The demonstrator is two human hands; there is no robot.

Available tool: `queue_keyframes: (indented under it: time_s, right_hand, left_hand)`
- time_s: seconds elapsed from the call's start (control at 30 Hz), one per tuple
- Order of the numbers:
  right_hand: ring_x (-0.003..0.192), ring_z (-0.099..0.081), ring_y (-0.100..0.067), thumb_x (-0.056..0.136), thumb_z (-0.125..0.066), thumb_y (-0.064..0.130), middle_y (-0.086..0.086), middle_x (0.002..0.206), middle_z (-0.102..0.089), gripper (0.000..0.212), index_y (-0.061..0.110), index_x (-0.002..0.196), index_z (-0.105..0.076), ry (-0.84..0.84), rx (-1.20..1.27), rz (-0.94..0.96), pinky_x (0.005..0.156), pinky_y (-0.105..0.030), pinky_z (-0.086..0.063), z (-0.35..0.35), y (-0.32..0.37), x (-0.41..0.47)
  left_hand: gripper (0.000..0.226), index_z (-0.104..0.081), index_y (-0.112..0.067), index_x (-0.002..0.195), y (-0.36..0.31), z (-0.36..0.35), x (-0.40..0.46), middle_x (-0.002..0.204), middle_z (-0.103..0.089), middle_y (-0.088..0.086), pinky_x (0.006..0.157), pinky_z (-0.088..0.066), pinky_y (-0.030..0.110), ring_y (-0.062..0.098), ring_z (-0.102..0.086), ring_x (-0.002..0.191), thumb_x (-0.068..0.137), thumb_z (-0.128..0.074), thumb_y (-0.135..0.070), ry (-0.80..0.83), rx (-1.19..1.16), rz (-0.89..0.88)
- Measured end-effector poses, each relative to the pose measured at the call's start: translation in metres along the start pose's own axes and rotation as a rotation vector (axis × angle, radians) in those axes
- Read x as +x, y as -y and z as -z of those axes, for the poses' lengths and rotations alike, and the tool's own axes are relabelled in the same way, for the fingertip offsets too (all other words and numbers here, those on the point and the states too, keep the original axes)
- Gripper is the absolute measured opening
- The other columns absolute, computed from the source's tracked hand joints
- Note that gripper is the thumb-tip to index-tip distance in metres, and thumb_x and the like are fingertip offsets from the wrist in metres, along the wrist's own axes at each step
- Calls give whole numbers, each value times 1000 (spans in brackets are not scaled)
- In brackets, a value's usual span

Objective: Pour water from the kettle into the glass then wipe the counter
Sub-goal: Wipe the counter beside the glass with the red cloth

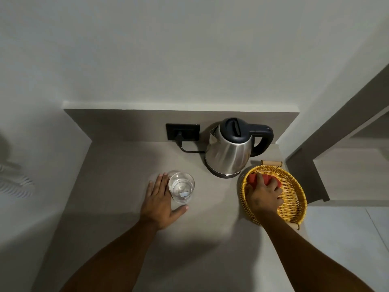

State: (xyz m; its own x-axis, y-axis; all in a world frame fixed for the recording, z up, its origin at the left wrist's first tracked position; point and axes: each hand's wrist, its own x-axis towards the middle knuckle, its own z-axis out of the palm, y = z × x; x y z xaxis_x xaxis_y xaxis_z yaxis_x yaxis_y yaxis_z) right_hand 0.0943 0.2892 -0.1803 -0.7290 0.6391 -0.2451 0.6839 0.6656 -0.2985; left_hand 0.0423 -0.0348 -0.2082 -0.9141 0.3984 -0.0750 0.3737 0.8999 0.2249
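Note:
A steel kettle with a black lid and handle stands upright on its base at the back of the grey counter. A clear glass with water in it stands in front of it, to the left. My left hand lies flat on the counter, its fingers and thumb cupped open around the glass's left side. My right hand reaches into a yellow wicker basket and closes on a red cloth, which is mostly hidden under my fingers.
A black wall socket behind the kettle holds its plug and cord. The basket sits at the counter's right edge, beside a drop to the floor. A wall bounds the counter on the left.

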Motion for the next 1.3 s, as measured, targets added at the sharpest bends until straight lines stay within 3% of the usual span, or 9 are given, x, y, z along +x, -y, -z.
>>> queue_keyframes:
  time_s: [0.17, 0.27, 0.4, 0.47, 0.67, 0.87, 1.0, 1.1, 1.3]
  right_hand:
    - [134, -23, -43, 96, -53, 38, -17, 152, -23, 51, 28, 141, -34, -172, 299, -60, 106, -65, -24, 14, 11, -17]
    - [137, -19, -39, 95, -55, 37, -12, 155, -17, 54, 29, 144, -32, -283, 338, 110, 107, -62, -24, 9, 31, -63]
    - [139, -19, -36, 96, -48, 47, -10, 157, -15, 56, 32, 147, -31, -113, 246, 364, 109, -57, -24, -28, 62, -107]
    - [138, -22, -38, 95, -42, 55, -13, 157, -18, 58, 32, 147, -30, -7, 130, 442, 109, -56, -24, -46, 66, -108]
    - [143, -14, -37, 90, -34, 69, -11, 160, -13, 63, 42, 147, -26, 98, -6, 557, 113, -58, -13, -66, 65, -118]
    - [141, -22, -41, 94, -37, 57, -17, 158, -24, 54, 36, 144, -36, 112, -90, 900, 113, -57, -16, -106, 154, -104]
    - [141, -19, -39, 95, -31, 59, -16, 156, -24, 53, 40, 145, -30, 92, -119, 732, 113, -55, -18, -92, 159, -50]
    - [139, -22, -37, 96, -31, 58, -15, 155, -26, 53, 40, 146, -27, 63, -75, 717, 111, -54, -22, -72, 111, -63]
    - [140, -25, -42, 93, -30, 64, -16, 156, -28, 55, 42, 144, -34, 236, -115, 797, 112, -59, -17, -88, 67, -149]
  left_hand:
    - [134, -19, -19, 162, -3, 6, 5, 171, -21, 2, 131, -6, 48, 22, -8, 161, 58, -55, -94, 32, -163, 71]
    - [127, -38, -30, 148, -9, 17, 15, 153, -47, -6, 125, -21, 55, 22, -37, 150, 40, -83, -78, -22, -535, 155]
    - [87, -62, -30, 116, -23, 26, 24, 111, -71, -7, 93, -56, 48, 17, -70, 102, 38, -97, -48, -134, -735, 148]
    - [85, -64, -28, 117, -25, 32, 22, 111, -73, -7, 90, -60, 43, 16, -71, 102, 40, -98, -42, -135, -773, 168]
    - [78, -60, -40, 110, 7, 50, -7, 103, -69, -28, 82, -47, 0, -20, -62, 98, 53, -101, -8, -193, -802, 173]
    - [70, -67, -47, 102, 45, 84, -27, 105, -75, -20, 83, -58, 21, 4, -72, 96, 51, -100, -12, -294, -772, 199]
    - [72, -62, -59, 99, 58, 94, -33, 102, -69, -38, 80, -46, -1, -15, -65, 96, 47, -97, -25, -301, -779, 229]
    - [69, -66, -43, 107, 58, 92, -34, 108, -74, -18, 85, -51, 10, -2, -69, 101, 46, -96, -34, -272, -776, 244]
    - [72, -62, -42, 101, 63, 101, -39, 93, -69, -36, 76, -44, -4, -21, -62, 91, 48, -103, -15, -269, -760, 220]
